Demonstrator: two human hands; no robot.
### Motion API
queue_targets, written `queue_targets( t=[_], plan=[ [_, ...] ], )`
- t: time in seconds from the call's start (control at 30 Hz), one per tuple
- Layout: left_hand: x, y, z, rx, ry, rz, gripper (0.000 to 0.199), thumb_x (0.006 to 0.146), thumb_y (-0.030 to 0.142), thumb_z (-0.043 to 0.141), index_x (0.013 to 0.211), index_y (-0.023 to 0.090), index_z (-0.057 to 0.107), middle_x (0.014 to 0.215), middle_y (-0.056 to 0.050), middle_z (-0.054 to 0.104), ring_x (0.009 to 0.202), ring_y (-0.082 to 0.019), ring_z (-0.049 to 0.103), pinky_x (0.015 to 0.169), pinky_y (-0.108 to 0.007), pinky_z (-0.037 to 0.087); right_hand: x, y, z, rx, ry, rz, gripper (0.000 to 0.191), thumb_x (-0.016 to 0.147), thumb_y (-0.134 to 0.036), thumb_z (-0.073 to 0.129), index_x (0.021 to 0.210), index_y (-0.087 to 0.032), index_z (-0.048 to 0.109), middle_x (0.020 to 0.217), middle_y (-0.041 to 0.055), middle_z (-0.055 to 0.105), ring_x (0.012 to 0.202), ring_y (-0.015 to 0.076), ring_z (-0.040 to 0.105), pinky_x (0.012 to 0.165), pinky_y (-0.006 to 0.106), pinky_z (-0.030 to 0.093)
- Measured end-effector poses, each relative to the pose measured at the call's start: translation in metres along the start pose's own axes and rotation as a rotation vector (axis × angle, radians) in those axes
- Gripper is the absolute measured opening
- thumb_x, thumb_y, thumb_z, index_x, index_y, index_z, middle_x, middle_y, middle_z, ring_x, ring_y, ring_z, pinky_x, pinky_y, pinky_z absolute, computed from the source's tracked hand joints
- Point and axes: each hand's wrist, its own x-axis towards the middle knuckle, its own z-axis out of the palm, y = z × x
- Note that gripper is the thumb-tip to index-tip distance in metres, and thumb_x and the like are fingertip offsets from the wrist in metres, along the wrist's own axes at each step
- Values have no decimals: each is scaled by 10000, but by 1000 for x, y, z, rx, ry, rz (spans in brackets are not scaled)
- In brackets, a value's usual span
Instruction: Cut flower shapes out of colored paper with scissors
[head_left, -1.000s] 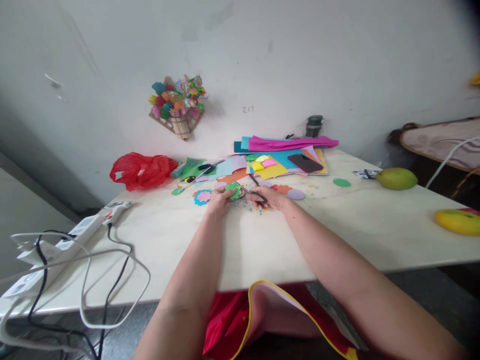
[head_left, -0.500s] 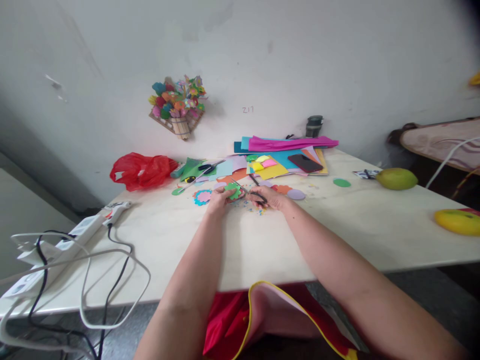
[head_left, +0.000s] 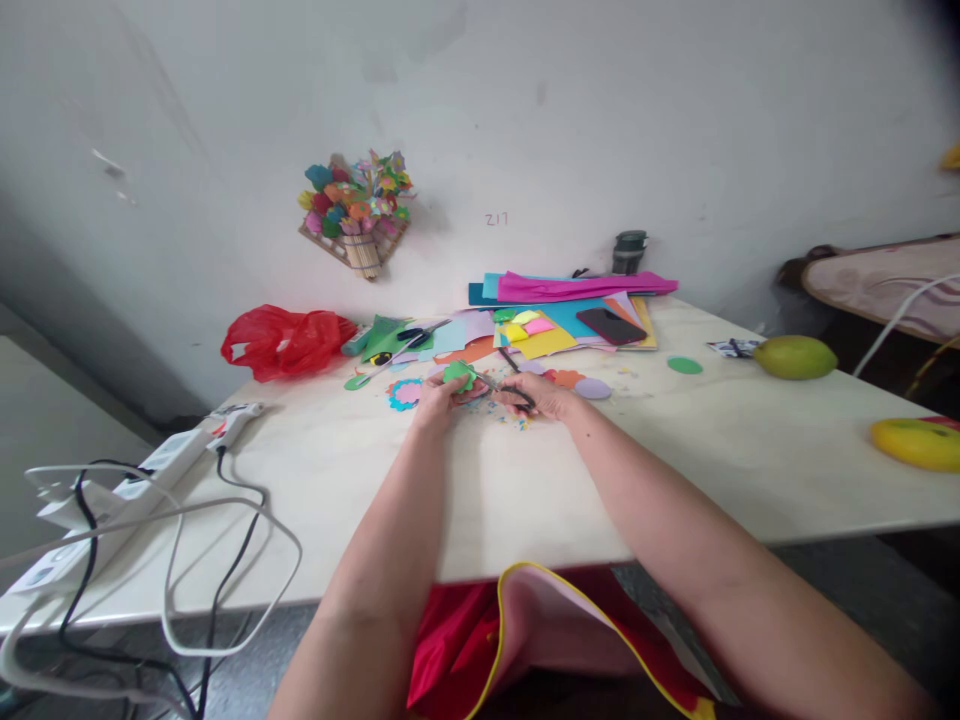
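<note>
Between the thumb and fingers of my left hand (head_left: 439, 398) is a green scallop-edged paper flower (head_left: 458, 375). My right hand (head_left: 531, 394) grips dark-handled scissors (head_left: 523, 400), their blades pointing left and meeting the flower's right edge. Small coloured paper scraps (head_left: 517, 422) lie on the table below the scissors. Beside my left hand rests a pink and blue scalloped flower (head_left: 406, 394). An orange paper piece (head_left: 564, 378) and a lilac paper disc (head_left: 593, 388) lie just past my right hand.
Coloured sheets (head_left: 551, 343) and a phone (head_left: 611, 326) lie at the back, left of a green mango (head_left: 795, 357). A red plastic bag (head_left: 285, 340) and second scissors (head_left: 414, 336) are at back left. A power strip (head_left: 112, 510) with trailing cords occupies the left edge.
The green flower has turned and shifted slightly left and up in my left hand. The scissor blades, spread apart before, now look closer together at its edge.
</note>
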Motion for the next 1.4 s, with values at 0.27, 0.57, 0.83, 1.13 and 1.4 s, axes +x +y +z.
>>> queue_targets(
  t=[0.27, 0.57, 0.83, 1.13, 1.4],
  plan=[
    [-4, 3, 4, 6, 55, 15, 308, 492, 247, 875, 717, 152, 688, 693, -49, 714, 639, -209, 689, 733, -363, 580, -1, 3, -3, -41, -22, -26, 274, 802, -328, 706, 674, -161, 530, 446, -45, 542, 313, 41, 407, 288, 141, 231],
    [-5, 3, 4, -21, -9, 8, 337, 447, 246, 901, 698, 132, 707, 717, -62, 731, 656, -205, 699, 769, -367, 592, 2, 10, -6, -39, -16, -125, 341, 810, -426, 704, 673, -161, 541, 490, -23, 583, 338, 46, 441, 296, 152, 268],
    [-2, 0, 0, -26, -47, -20, 288, 510, 208, 889, 714, 132, 700, 717, -64, 729, 725, -235, 727, 838, -402, 580, 5, 13, -8, -28, -20, -128, 307, 837, -405, 668, 698, -159, 547, 495, -26, 593, 335, 48, 453, 280, 151, 238],
    [-4, 1, 1, 5, -65, -27, 325, 485, 245, 885, 732, 113, 719, 735, -80, 734, 735, -235, 723, 806, -373, 576, 1, 6, -4, -15, -19, -109, 268, 860, -346, 648, 700, -152, 556, 467, -29, 583, 315, 43, 429, 287, 143, 259],
    [0, -3, -3, 10, -98, -6, 313, 514, 260, 889, 739, 121, 722, 760, -79, 743, 741, -228, 723, 847, -392, 573, 0, 6, -3, 1, -3, -98, 260, 851, -350, 664, 710, -157, 563, 467, -31, 582, 323, 48, 443, 291, 143, 262]
  ],
)
